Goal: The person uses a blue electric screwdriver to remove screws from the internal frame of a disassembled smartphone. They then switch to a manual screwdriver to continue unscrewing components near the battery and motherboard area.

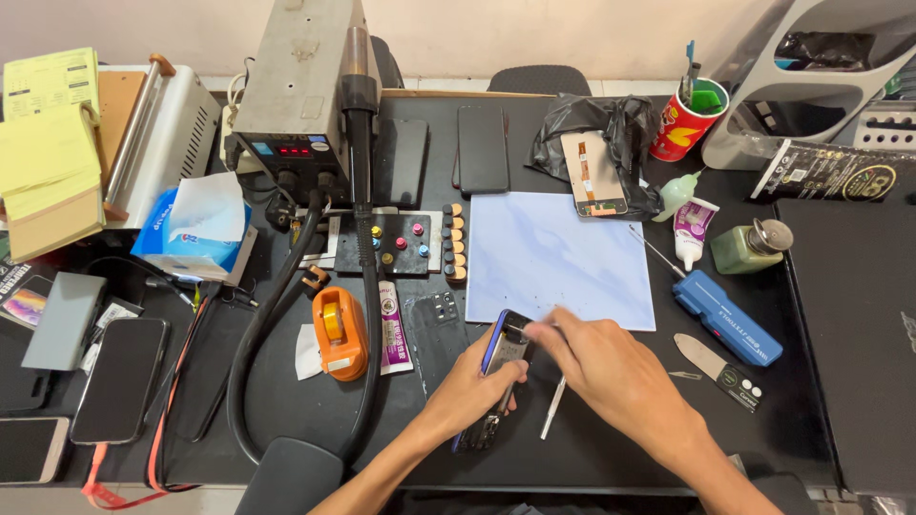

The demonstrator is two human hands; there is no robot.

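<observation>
Near the front edge of the worktop [840, 286], the left hand [472, 386] grips an opened phone [496, 377] by its side. The right hand [596, 367] pinches something small at the phone's top end, a thin tool [552, 408] lying just beside, below the pale blue mat [558, 253]

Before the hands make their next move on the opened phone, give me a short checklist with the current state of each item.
1. Left hand gripping the opened phone: ok.
2. Right hand fingertips at the phone's top edge: ok.
3. Tool held in right hand: cannot tell.
4. Thin metal tool within reach beside the phone: ok.
5. Blue mat bare for parts: ok.
6. Hot air hose apart from the hands: ok.
</observation>
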